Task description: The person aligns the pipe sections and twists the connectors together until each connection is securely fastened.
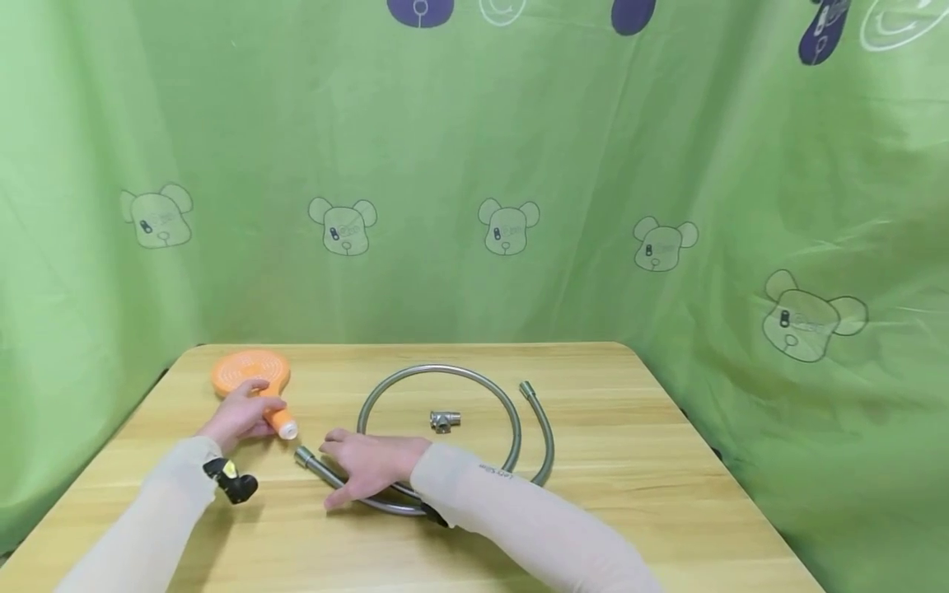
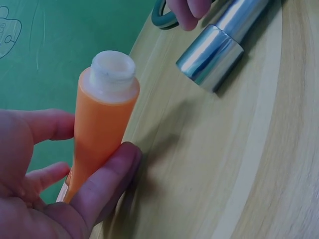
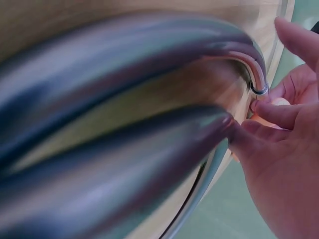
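On the left of the table, my left hand (image 1: 240,414) holds the orange shower head (image 1: 252,368) by its handle, thumb on one side and fingers on the other. The handle's white threaded end (image 2: 112,72) faces the hose in the left wrist view. My right hand (image 1: 374,465) is over the grey metal shower hose (image 1: 445,368), its thumb and fingers spread on either side of it. One silver hose end (image 1: 304,456) sticks out past this hand, a short gap from the handle. In the right wrist view the hose (image 3: 139,59) runs close beneath the fingers.
A small silver tee valve (image 1: 443,420) lies inside the hose loop. The hose's other end (image 1: 527,389) rests to the right on the wooden table (image 1: 630,527). Green curtains (image 1: 445,280) hang behind and at the sides.
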Action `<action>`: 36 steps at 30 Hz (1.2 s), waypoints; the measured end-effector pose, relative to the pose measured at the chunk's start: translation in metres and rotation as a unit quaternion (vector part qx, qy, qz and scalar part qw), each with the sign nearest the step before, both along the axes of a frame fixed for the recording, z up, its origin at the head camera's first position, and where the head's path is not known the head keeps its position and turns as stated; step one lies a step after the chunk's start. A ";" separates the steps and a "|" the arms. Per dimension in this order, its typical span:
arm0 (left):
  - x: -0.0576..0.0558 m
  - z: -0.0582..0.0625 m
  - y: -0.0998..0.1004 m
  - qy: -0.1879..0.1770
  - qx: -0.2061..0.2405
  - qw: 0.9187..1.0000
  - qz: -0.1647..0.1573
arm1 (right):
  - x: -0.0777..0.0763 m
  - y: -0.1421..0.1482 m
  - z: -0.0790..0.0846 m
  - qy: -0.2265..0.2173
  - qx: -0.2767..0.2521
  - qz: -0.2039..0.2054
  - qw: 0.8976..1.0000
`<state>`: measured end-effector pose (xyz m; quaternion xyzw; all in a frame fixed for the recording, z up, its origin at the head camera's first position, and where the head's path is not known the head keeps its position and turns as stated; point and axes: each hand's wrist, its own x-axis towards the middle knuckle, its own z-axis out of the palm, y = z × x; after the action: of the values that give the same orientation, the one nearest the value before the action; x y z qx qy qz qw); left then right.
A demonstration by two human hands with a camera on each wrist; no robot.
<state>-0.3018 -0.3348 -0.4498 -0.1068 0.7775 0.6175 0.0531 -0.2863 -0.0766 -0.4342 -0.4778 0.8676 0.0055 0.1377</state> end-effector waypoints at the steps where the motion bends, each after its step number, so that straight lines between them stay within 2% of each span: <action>1: 0.001 0.000 0.000 -0.001 0.001 1.000 -0.003 | 0.000 -0.001 -0.001 0.003 0.003 -0.001 1.000; 6: 0.003 0.001 -0.002 -0.001 0.001 1.000 -0.023 | 0.000 -0.007 -0.006 0.016 0.007 -0.003 1.000; 11: 0.000 0.003 -0.002 -0.007 0.000 0.999 -0.040 | -0.003 -0.008 -0.008 0.028 0.003 0.006 1.000; 17: -0.002 0.002 -0.004 -0.009 0.007 0.999 -0.050 | -0.005 -0.009 -0.010 0.043 -0.007 0.022 0.999; 21: -0.001 0.002 -0.005 -0.015 -0.005 0.999 -0.051 | -0.006 -0.010 -0.012 0.045 -0.013 0.016 0.999; 24: -0.002 0.001 -0.006 -0.015 0.002 0.998 -0.054 | -0.007 -0.011 -0.014 0.050 -0.021 0.012 0.998; 27: -0.002 0.001 -0.006 -0.017 0.014 0.998 -0.053 | -0.007 -0.011 -0.015 0.047 -0.029 0.010 0.998; 36: 0.000 0.001 -0.007 -0.015 0.002 0.998 -0.065 | -0.008 -0.010 -0.017 0.027 -0.044 -0.002 0.999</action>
<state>-0.3022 -0.3421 -0.4486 -0.0647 0.7806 0.6127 0.1051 -0.2941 -0.0870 -0.4516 -0.4816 0.8711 -0.0199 0.0937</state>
